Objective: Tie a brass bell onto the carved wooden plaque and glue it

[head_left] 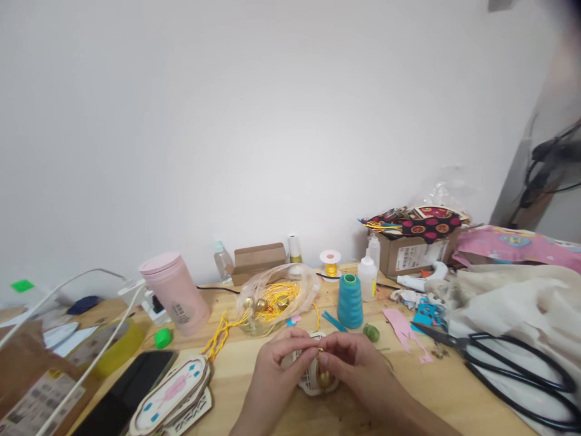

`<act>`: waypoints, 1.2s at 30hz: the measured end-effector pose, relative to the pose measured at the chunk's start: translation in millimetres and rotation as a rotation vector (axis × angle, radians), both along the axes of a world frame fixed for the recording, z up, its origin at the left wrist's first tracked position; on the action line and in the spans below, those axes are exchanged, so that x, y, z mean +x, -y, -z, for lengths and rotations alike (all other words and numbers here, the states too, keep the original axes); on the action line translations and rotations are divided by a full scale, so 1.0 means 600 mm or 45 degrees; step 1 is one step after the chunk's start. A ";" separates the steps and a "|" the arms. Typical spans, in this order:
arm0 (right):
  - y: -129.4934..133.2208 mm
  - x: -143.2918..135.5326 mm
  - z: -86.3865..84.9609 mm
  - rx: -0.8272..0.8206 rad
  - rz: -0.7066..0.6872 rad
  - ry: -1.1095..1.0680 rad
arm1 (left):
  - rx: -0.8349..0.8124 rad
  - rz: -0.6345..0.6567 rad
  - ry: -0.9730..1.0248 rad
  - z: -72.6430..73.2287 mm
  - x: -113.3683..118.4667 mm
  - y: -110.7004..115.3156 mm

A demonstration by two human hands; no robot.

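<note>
Left hand (280, 363), right hand (361, 366): cord (320, 350) is seemingly being pinched by narrowed fingers.
Bell (325, 379): apparently being fastened; next, steady tension is being called for.

One camera, worn on the person's head, is looking forward and down across a wooden tabletop (231, 363). It is facing a white wall (281, 121), which is filling more than the upper half of the frame. The left hand (281, 368) and right hand (361, 362) are reaching in from the bottom edge to the lower centre, near the lens. The view is taking in a wide span: a smartphone (124, 390) is running off the bottom edge at lower left, while black-handled scissors (512, 372) are lying at lower right.
</note>
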State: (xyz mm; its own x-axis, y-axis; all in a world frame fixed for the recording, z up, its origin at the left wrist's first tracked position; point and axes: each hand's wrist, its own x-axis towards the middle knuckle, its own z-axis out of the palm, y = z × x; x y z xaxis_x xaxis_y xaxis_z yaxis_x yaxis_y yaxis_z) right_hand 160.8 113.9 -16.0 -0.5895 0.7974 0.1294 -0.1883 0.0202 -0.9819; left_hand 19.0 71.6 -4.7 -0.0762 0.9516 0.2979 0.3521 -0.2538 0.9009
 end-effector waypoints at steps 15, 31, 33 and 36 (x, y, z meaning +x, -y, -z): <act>0.004 -0.036 0.048 1.641 0.175 0.460 | -0.135 0.061 -0.278 -0.057 -0.002 -0.025; -0.007 -0.035 0.050 1.749 0.150 0.409 | -0.078 0.678 -1.286 -0.031 0.082 -0.138; -0.003 -0.035 0.051 1.639 0.126 0.412 | -0.090 0.646 -1.265 -0.032 0.081 -0.135; 0.006 -0.031 0.045 1.400 0.099 0.394 | -0.111 0.588 -1.203 -0.044 0.059 -0.131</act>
